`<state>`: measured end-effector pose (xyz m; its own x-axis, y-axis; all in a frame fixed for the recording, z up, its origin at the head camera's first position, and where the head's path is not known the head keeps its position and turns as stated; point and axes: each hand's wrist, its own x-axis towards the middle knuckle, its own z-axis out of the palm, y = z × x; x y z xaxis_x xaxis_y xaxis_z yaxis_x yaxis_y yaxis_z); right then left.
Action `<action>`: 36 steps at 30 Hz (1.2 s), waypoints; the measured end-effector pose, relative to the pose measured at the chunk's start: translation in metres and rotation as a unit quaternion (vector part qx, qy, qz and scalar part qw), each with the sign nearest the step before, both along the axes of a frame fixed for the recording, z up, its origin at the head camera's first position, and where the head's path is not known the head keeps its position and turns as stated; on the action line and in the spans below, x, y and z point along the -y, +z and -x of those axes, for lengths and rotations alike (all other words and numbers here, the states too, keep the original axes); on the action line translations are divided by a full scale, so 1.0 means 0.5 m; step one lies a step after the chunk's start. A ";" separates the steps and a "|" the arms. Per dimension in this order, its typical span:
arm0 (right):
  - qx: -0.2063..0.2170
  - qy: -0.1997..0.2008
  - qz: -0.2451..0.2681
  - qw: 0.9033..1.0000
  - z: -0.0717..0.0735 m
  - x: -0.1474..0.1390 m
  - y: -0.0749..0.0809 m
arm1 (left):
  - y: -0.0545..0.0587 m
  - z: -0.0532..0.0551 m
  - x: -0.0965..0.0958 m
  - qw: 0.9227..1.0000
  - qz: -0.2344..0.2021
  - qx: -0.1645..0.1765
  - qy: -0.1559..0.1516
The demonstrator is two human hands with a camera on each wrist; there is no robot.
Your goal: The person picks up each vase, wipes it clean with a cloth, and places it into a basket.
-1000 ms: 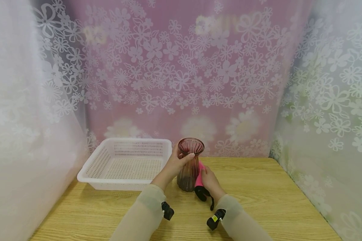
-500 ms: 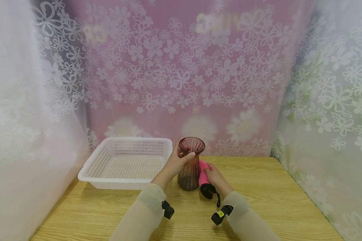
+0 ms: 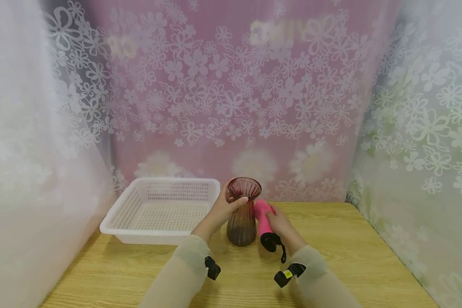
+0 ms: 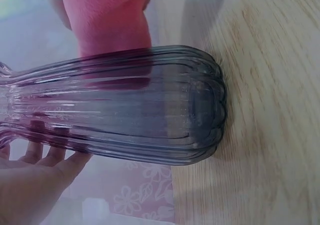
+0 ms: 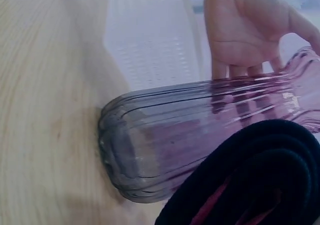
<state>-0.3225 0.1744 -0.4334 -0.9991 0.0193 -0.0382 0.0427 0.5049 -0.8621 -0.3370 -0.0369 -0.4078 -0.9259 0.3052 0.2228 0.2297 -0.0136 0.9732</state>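
Note:
A ribbed glass vase (image 3: 241, 226), pink at the flared rim and smoky grey toward its base, stands upright on the table. My left hand (image 3: 222, 209) grips it from the left just below the rim, thumb across the front. In the left wrist view, the fingers (image 4: 45, 157) curl behind the glass (image 4: 165, 105). On the vase's other side, my right hand (image 3: 281, 222) holds a rolled pink cloth (image 3: 263, 218) with a black end and a dangling black loop. The right wrist view shows the coiled black edge (image 5: 285, 140) overlapping the vase's side.
To the left of the vase sits a white plastic basket (image 3: 154, 237) with slotted walls, its right side close to my left hand. The wooden table (image 3: 331, 256) is bordered by a pink floral curtain (image 3: 231, 107) behind and pale curtains at both sides.
My right hand and the rolled cloth have shifted right and slightly farther back along the vase's side. The left hand and vase hold their place.

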 end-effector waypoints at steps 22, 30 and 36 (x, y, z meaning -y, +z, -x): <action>-0.001 0.012 0.075 0.997 -0.020 -0.021 0.063 | 0.008 0.010 0.014 0.999 0.001 0.012 -0.042; -0.002 0.010 0.090 0.996 -0.023 -0.027 0.073 | 0.012 -0.017 0.009 1.000 0.013 -0.004 0.015; 0.000 0.010 0.101 0.995 -0.028 -0.029 0.081 | 0.006 -0.038 -0.020 0.995 0.017 -0.031 0.097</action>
